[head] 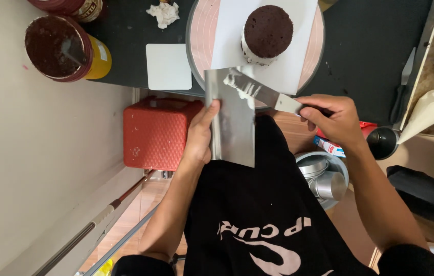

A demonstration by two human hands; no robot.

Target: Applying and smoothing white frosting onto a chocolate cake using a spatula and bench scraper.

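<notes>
Steel, thin and flat, makes up the scraper [231, 118] that the left hand [200, 135] pinches by one long edge, thumb on its face, in front of the black apron [258, 204]. It looks stiff, light and slick, with edges best kept off the skin. The right hand [335, 118] closes its fingers on the handle of a spatula [264, 93], whose smooth blade, smeared with white cream, lies across the scraper's top corner. Behind them a small dark cake [267, 31], spongy and probably fragile, sits on white paper [288, 66] on a pink turntable [200, 36]. A red box [155, 133] stands to the left.
</notes>
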